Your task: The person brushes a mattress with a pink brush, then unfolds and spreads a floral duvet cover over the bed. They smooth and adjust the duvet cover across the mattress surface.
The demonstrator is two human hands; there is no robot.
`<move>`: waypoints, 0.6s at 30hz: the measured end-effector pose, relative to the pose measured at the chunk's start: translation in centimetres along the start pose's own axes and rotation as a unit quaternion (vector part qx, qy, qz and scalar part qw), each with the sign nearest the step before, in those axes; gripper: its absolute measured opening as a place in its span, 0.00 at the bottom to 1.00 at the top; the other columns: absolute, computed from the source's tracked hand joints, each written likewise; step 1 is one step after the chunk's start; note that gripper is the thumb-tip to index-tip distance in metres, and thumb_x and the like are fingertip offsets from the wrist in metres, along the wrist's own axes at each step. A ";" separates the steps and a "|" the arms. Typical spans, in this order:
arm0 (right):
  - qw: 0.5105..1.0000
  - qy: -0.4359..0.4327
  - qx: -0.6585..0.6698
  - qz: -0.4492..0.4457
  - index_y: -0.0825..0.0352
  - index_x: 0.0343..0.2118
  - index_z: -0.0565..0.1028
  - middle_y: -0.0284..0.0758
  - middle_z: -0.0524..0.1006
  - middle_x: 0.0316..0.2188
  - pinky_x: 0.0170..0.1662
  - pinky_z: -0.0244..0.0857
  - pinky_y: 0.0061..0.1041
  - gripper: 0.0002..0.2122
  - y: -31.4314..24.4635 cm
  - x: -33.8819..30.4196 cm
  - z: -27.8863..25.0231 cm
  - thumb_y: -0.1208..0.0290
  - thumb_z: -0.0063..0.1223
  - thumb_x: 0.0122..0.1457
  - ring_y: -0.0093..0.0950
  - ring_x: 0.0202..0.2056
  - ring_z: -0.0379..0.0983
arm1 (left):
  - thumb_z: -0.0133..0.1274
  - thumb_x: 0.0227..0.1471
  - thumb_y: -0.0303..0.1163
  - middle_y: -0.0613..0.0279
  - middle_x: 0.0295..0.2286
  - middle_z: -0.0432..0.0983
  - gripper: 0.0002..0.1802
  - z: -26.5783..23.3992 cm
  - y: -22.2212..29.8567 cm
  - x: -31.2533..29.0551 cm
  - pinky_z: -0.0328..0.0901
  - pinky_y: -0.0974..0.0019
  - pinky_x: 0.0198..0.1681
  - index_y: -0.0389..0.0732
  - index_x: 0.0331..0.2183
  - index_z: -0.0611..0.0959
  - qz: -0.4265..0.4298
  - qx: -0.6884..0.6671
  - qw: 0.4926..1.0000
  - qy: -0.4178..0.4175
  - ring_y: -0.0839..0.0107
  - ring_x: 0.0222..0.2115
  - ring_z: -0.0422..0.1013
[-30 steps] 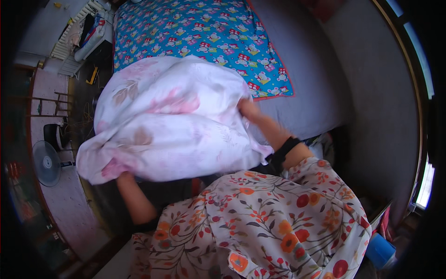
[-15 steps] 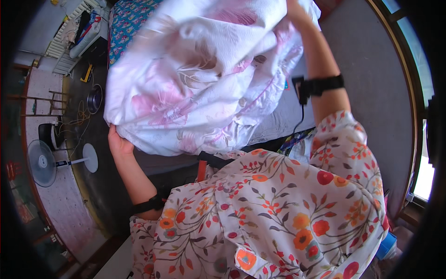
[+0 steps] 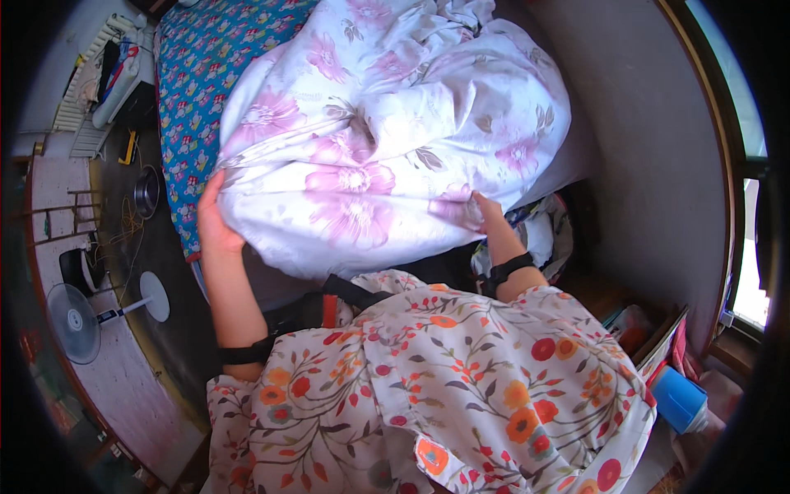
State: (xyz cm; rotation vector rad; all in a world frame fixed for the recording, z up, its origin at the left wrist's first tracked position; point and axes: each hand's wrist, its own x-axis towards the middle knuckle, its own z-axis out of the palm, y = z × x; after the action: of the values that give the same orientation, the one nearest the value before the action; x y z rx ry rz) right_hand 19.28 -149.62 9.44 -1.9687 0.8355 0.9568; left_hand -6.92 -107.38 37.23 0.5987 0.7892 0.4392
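A white quilt (image 3: 411,140) with large pink flowers and grey-brown leaves lies bunched in front of me, its near edge lifted and drawn fairly straight between my hands. At the quilt's near left corner, my left hand (image 3: 217,221) is closed on the fabric, with some fingers hidden by it. Farther right along the same edge, my right hand (image 3: 491,219) grips the cloth, its fingertips partly tucked behind a fold. Under the quilt and beyond it to the left spreads a blue patterned bed sheet (image 3: 191,103).
On the floor to the left stand a fan (image 3: 72,323) and a metal basin (image 3: 147,193), with loose cables around them. A plain wall (image 3: 638,123) and a window (image 3: 750,255) bound the right side. A blue cylindrical container (image 3: 678,398) sits at lower right.
My right hand has come down from the far upper right to the quilt's near edge. The quilt has dropped and spread rightward. My left hand has risen slightly, still gripping it.
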 end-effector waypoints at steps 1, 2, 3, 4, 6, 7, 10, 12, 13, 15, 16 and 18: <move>0.997 0.077 -0.017 0.012 0.72 0.56 0.59 0.48 0.61 0.54 0.47 0.65 0.47 0.44 0.9 -0.1 0.2 0.50 0.66 0.41 0.47 0.52 0.62 | 0.50 0.53 0.36 0.53 0.43 0.75 0.20 0.3 0.8 -0.4 0.64 0.57 0.51 0.34 0.45 0.76 0.010 0.002 0.999 -0.035 0.59 0.45 0.71; 0.977 0.205 0.020 0.061 0.73 0.56 0.57 0.49 0.58 0.58 0.50 0.63 0.48 0.48 1.7 -0.3 0.3 0.45 0.68 0.38 0.48 0.55 0.60 | 0.50 0.53 0.35 0.53 0.43 0.75 0.19 0.3 1.5 -1.0 0.64 0.57 0.51 0.35 0.45 0.76 0.024 0.005 0.998 -0.061 0.58 0.45 0.71; 0.965 0.252 -0.018 0.063 0.71 0.58 0.53 0.51 0.59 0.56 0.51 0.62 0.47 0.49 2.6 -0.5 0.1 0.44 0.65 0.41 0.48 0.55 0.60 | 0.50 0.53 0.33 0.52 0.44 0.75 0.19 0.1 2.4 -1.2 0.63 0.56 0.52 0.34 0.45 0.76 0.047 0.005 0.998 -0.030 0.58 0.46 0.70; 0.956 0.282 -0.053 0.062 0.68 0.60 0.49 0.52 0.61 0.55 0.52 0.62 0.46 0.49 3.2 -0.7 -0.1 0.42 0.62 0.43 0.48 0.55 0.60 | 0.50 0.53 0.33 0.51 0.44 0.74 0.19 -0.2 3.3 -1.8 0.63 0.55 0.52 0.33 0.46 0.75 0.059 0.003 0.998 -0.022 0.57 0.46 0.70; 0.966 0.198 0.152 0.066 0.65 0.61 0.50 0.51 0.65 0.52 0.55 0.60 0.45 0.44 3.7 -0.7 -0.5 0.42 0.57 0.48 0.45 0.55 0.61 | 0.51 0.53 0.32 0.49 0.45 0.73 0.21 -1.6 5.2 -2.8 0.63 0.55 0.53 0.32 0.47 0.74 0.076 0.001 0.997 -0.007 0.57 0.46 0.70; 0.917 0.083 0.382 0.073 0.65 0.59 0.55 0.49 0.68 0.51 0.56 0.59 0.45 0.39 3.4 -0.5 -0.5 0.44 0.55 0.51 0.43 0.54 0.63 | 0.51 0.53 0.32 0.49 0.46 0.73 0.21 -2.6 5.6 -3.3 0.63 0.54 0.53 0.31 0.47 0.74 0.078 0.001 0.997 0.012 0.57 0.46 0.70; 0.815 -0.211 0.536 -0.062 0.68 0.49 0.69 0.42 0.71 0.50 0.53 0.63 0.40 0.23 0.7 -0.2 -0.7 0.55 0.50 0.59 0.37 0.49 0.69 | 0.51 0.52 0.31 0.49 0.47 0.72 0.22 -6.2 5.6 -3.7 0.62 0.53 0.53 0.32 0.49 0.73 0.041 0.023 0.996 0.076 0.56 0.47 0.69; 0.828 -0.192 0.512 -0.120 0.70 0.47 0.71 0.40 0.73 0.48 0.52 0.65 0.38 0.19 -3.1 -0.5 -0.9 0.60 0.49 0.60 0.36 0.47 0.71 | 0.51 0.52 0.30 0.51 0.47 0.72 0.23 -8.9 5.3 -3.4 0.62 0.53 0.53 0.34 0.50 0.72 0.018 0.040 0.993 0.114 0.56 0.48 0.69; 0.839 -0.186 0.498 -0.115 0.71 0.46 0.71 0.40 0.75 0.45 0.51 0.66 0.36 0.17 -4.8 -1.1 -1.5 0.63 0.49 0.59 0.35 0.44 0.72 | 0.51 0.51 0.29 0.53 0.47 0.72 0.23 -10.2 4.9 -3.0 0.62 0.53 0.53 0.36 0.50 0.72 0.014 0.048 0.990 0.129 0.56 0.48 0.69; 0.849 -0.214 0.451 -0.175 0.71 0.45 0.72 0.39 0.78 0.37 0.44 0.71 0.32 0.15 -7.9 -3.0 -4.1 0.68 0.48 0.58 0.31 0.37 0.76 | 0.50 0.52 0.29 0.55 0.46 0.73 0.22 -12.9 4.1 -1.8 0.61 0.51 0.54 0.40 0.50 0.73 0.031 0.059 0.985 0.161 0.56 0.47 0.69; 0.851 -0.257 0.399 -0.224 0.71 0.44 0.72 0.39 0.78 0.37 0.45 0.70 0.33 0.14 -8.2 -4.3 -6.2 0.68 0.46 0.59 0.32 0.37 0.76 | 0.50 0.52 0.29 0.55 0.46 0.73 0.22 -14.4 3.6 -1.3 0.60 0.50 0.54 0.42 0.51 0.73 0.051 0.062 0.980 0.182 0.56 0.47 0.69; 0.876 -0.273 0.317 -0.239 0.72 0.45 0.72 0.39 0.78 0.37 0.43 0.71 0.32 0.15 -7.6 -6.7 -11.1 0.68 0.48 0.58 0.31 0.35 0.76 | 0.49 0.52 0.26 0.60 0.43 0.75 0.22 -17.5 3.6 -0.3 0.60 0.51 0.54 0.50 0.50 0.75 0.078 0.042 0.976 0.197 0.60 0.45 0.70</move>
State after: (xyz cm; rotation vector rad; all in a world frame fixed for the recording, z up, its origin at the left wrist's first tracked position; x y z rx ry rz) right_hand 25.60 -153.91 22.33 -1.1532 0.2519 0.7479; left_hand -20.97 -99.03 30.04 0.6646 1.1469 0.6848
